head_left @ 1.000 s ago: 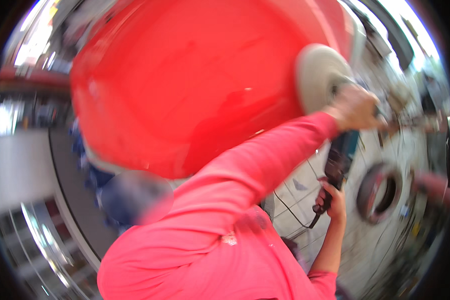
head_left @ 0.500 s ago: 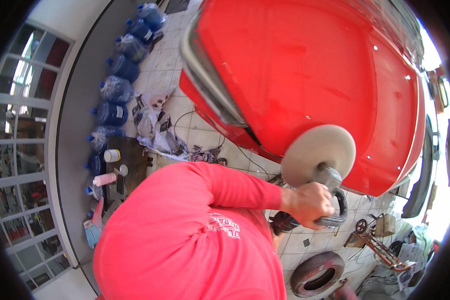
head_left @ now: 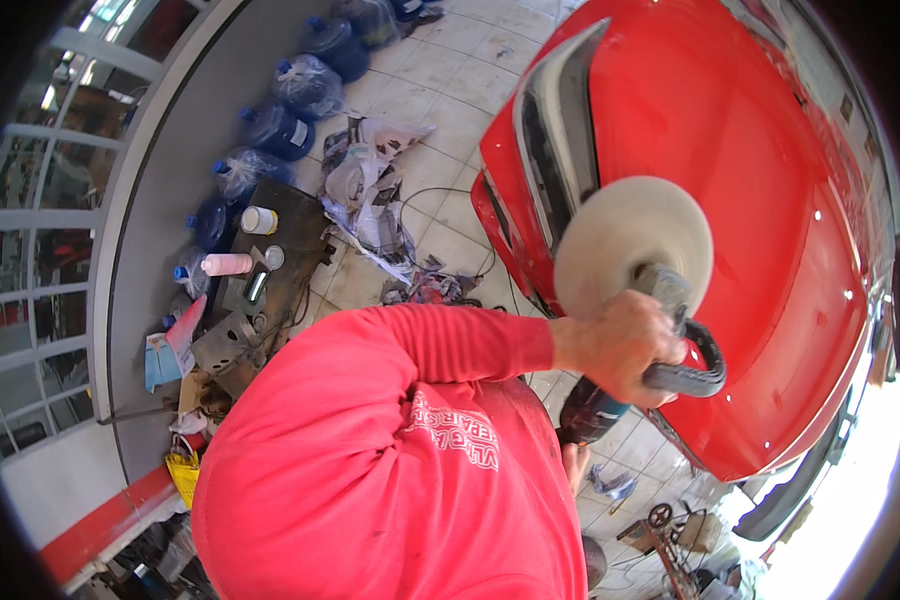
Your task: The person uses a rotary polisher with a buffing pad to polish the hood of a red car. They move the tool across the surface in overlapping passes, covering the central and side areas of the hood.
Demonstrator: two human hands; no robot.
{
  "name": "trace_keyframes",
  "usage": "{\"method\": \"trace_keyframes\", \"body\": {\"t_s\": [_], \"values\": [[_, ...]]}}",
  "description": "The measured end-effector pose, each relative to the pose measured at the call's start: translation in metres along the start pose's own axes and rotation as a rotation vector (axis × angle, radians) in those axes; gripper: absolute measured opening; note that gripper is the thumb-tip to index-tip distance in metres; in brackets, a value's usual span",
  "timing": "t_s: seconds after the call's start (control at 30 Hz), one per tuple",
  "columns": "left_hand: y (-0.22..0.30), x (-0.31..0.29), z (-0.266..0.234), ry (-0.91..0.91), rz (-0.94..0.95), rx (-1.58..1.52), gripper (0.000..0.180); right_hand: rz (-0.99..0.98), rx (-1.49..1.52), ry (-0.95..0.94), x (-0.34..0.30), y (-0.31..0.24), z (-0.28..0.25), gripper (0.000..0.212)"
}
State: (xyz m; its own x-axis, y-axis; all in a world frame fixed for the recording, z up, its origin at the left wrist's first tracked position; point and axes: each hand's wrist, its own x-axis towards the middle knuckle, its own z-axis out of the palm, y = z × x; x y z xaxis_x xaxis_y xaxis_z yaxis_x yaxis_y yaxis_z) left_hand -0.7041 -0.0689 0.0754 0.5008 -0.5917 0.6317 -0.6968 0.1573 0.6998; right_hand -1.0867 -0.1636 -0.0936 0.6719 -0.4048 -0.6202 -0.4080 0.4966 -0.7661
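My left hand (head_left: 615, 345) is closed around the black loop handle (head_left: 695, 372) of a polishing machine. Its sleeve is red and reaches across from the left. The machine's round cream pad (head_left: 630, 245) stands on edge against the front of a glossy red car (head_left: 770, 200), beside the dark grille strip (head_left: 555, 140). The dark body of the machine (head_left: 590, 415) hangs below my left hand. Only a bit of my right hand (head_left: 573, 467) shows under that body, gripping its rear end. My red shirt hides the rest of that arm.
Several blue water jugs (head_left: 270, 125) line the grey wall at the upper left. A low dark table (head_left: 280, 270) carries a pink bottle (head_left: 227, 264) and a white tub (head_left: 258, 220). Crumpled papers and rags (head_left: 370, 195) and a cable lie on the tiled floor. A small wheeled tool (head_left: 660, 518) sits at the lower right.
My view has swung from close on the red panel toward the floor and wall. The polisher and my left hand now sit at the car's front edge.
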Motion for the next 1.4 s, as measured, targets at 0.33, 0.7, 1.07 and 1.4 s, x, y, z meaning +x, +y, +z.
{"method": "trace_keyframes", "body": {"t_s": [0.33, 0.7, 1.07, 1.4], "values": [[-0.035, 0.053, -0.032, -0.024, -0.17, -0.064, 0.032, 0.008, -0.307, 0.011, 0.022, -0.154, 0.12, 0.097], [-0.156, 0.175, -0.113, -0.204, -0.189, -0.203, 0.033, 0.128, 0.091, 0.339, 0.071, -0.216, 0.312, 0.1], [-0.172, 0.253, -0.162, -0.533, -0.039, -0.334, 0.039, 0.105, 0.329, 0.4, 0.079, -0.25, 0.457, 0.102], [-0.202, 0.36, -0.158, -0.696, 0.017, -0.374, 0.041, 0.037, 0.543, 0.472, 0.141, -0.322, 0.5, 0.097]]}}
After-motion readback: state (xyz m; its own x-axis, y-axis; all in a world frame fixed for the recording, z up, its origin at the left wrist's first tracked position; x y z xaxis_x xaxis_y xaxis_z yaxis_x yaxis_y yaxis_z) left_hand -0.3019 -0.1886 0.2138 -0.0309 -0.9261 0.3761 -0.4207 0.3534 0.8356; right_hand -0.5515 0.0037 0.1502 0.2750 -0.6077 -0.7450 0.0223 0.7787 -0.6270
